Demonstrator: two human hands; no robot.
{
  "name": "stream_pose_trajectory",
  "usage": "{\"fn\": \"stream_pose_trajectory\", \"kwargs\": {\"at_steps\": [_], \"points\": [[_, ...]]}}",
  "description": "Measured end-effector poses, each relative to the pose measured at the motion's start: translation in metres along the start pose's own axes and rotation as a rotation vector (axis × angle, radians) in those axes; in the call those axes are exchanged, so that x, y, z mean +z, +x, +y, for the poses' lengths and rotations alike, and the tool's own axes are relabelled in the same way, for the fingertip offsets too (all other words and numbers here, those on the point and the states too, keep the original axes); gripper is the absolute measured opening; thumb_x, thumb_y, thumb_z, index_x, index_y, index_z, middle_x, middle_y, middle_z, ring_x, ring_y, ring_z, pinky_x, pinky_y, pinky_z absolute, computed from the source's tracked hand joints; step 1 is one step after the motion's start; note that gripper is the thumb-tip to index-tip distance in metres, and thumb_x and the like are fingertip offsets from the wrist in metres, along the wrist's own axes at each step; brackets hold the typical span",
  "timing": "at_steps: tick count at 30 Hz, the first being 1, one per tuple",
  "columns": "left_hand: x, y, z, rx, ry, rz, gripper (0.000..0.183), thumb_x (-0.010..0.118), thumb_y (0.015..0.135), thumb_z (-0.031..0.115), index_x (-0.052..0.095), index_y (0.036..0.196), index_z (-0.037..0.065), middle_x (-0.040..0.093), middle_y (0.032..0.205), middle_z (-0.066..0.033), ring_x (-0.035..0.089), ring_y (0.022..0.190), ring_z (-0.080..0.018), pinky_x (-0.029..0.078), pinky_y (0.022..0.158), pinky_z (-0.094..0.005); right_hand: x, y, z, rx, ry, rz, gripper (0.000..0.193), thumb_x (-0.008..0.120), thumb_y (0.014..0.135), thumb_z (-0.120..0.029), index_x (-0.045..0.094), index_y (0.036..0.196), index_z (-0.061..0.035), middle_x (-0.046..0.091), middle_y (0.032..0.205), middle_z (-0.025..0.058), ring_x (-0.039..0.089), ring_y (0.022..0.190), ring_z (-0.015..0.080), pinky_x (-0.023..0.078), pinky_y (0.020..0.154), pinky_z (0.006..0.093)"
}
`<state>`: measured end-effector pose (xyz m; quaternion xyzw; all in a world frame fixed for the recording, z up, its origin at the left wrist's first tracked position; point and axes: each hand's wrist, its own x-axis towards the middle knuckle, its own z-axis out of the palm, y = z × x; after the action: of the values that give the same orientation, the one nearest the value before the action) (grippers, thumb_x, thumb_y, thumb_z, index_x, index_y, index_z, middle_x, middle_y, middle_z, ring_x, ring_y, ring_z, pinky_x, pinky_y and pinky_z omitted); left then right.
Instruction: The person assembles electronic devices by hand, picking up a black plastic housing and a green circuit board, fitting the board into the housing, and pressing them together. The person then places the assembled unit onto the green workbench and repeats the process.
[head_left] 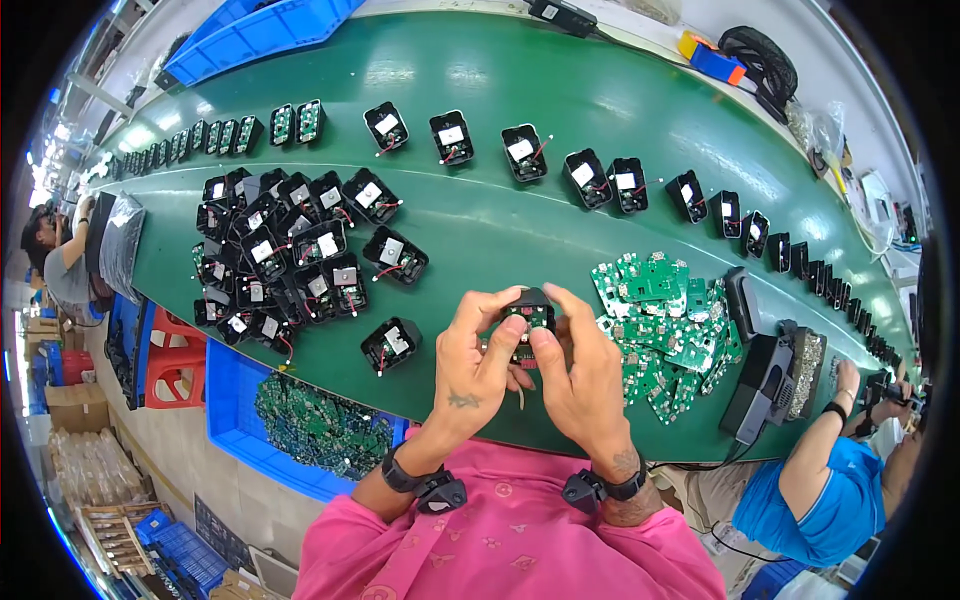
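Both of my hands close round a black plastic housing point(529, 298) with a green circuit board point(527, 349) in it, held above the front of the green table. My left hand point(474, 355) grips its left side, the thumb pressed on the board. On the other side my right hand point(577, 366) wraps the housing, its thumb also down on the board. A single black housing point(391, 344) with a red wire lies left of my hands. Loose green circuit boards point(662, 335) are heaped just to the right. Part of the held board is hidden under my thumbs.
Many black housings point(300, 230) lie piled at left. A curved row of housings point(522, 150) runs along the green table point(440, 240). Below its front edge stands a blue bin point(225, 410) of boards. A black device point(758, 385) and a person in blue point(815, 500) are at right.
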<state>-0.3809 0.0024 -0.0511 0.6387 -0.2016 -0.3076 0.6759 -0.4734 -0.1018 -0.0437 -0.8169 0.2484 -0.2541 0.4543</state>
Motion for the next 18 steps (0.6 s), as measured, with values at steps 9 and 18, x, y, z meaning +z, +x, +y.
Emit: {"fn": "stream_pose_trajectory", "kwargs": {"at_steps": [9,18], "points": [[0.006,0.002,-0.004,0.110,0.076,0.054,0.029,0.053,0.103,0.015,0.051,0.126,-0.001,0.068,0.101,-0.0140,0.065,0.062,-0.0116,0.052,0.046,-0.0233,0.012,0.008,0.007,0.109,0.299,-0.080,0.036,0.052,0.100,-0.015,0.054,0.135,-0.0042,0.065,0.112,0.0207,0.066,0.093,0.0331,0.053,0.080,0.0365],[0.002,0.004,-0.006,0.044,-0.024,0.092,0.028,0.050,0.103,0.013,0.050,0.127,-0.002,0.066,0.096,-0.0119,0.063,0.059,-0.0107,0.050,0.045,-0.0232,0.012,0.013,0.006,-0.040,-0.003,-0.151,0.041,0.051,0.102,-0.018,0.051,0.142,-0.0060,0.066,0.107,0.0105,0.060,0.086,0.0132,0.050,0.077,0.0280]]}}
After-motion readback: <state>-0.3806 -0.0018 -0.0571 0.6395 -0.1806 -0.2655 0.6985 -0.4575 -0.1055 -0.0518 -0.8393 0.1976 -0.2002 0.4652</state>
